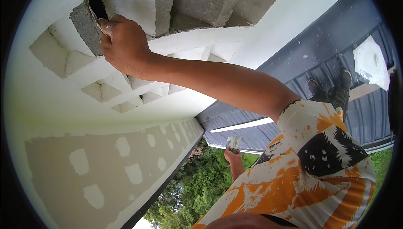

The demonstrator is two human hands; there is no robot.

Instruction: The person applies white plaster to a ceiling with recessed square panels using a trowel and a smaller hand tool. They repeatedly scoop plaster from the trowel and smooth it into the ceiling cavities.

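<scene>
My right arm stretches across the view to a wall of hollow decorative blocks. My right hand (124, 44) is closed on a thin putty knife (97, 23), seen almost edge-on. Its blade lies against the bare grey block edge (86, 27), beside a dark gap. Lower down, my left hand (233, 155) grips a wide scraper (234, 141); its flat rectangular blade is smeared with whitish paste. Rough grey recesses (205, 0) lie to the right of my right hand, while the blocks (105, 88) below it are coated white.
A board wall (63, 162) with pale filler patches runs along the lower left. Dark ribbed metal roofing (294, 61) spreads under my feet. A white, paste-marked sheet (371, 63) lies on the roofing at far right. Green trees (201, 178) show past the roof edge.
</scene>
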